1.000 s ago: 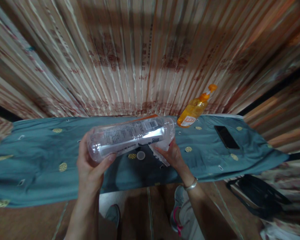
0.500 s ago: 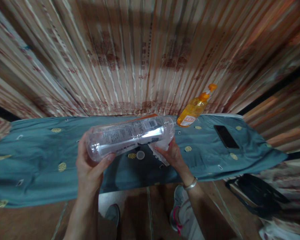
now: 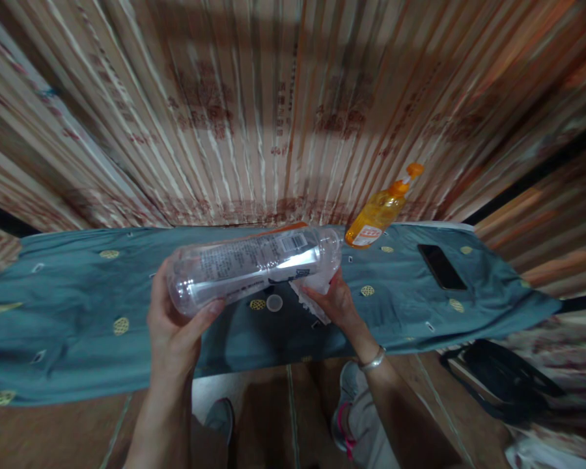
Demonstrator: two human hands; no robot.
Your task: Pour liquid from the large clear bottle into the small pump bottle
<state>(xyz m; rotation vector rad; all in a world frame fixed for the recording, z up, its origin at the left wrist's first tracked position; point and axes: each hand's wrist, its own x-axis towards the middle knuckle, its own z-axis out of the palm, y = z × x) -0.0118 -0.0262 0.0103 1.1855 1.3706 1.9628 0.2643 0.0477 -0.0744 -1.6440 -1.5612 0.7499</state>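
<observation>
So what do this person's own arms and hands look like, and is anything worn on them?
They're human and bare: the left hand and the right hand wear no gloves, and no sleeves show on the forearms. A shiny, silver-coloured bracelet circles the right wrist; none shows on the left.

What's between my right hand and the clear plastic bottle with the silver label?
In the head view, a crumpled white tissue lies between your right hand and the clear bottle.

Room to pass lies over the left stretch of the counter (image 3: 78, 280) and, on the right, between the pump bottle (image 3: 375, 220) and phone (image 3: 441, 267); the clear bottle (image 3: 247, 268) bars the middle, the curtain (image 3: 254, 130) the far edge, the right hand (image 3: 339, 303) the near side by the neck
</observation>
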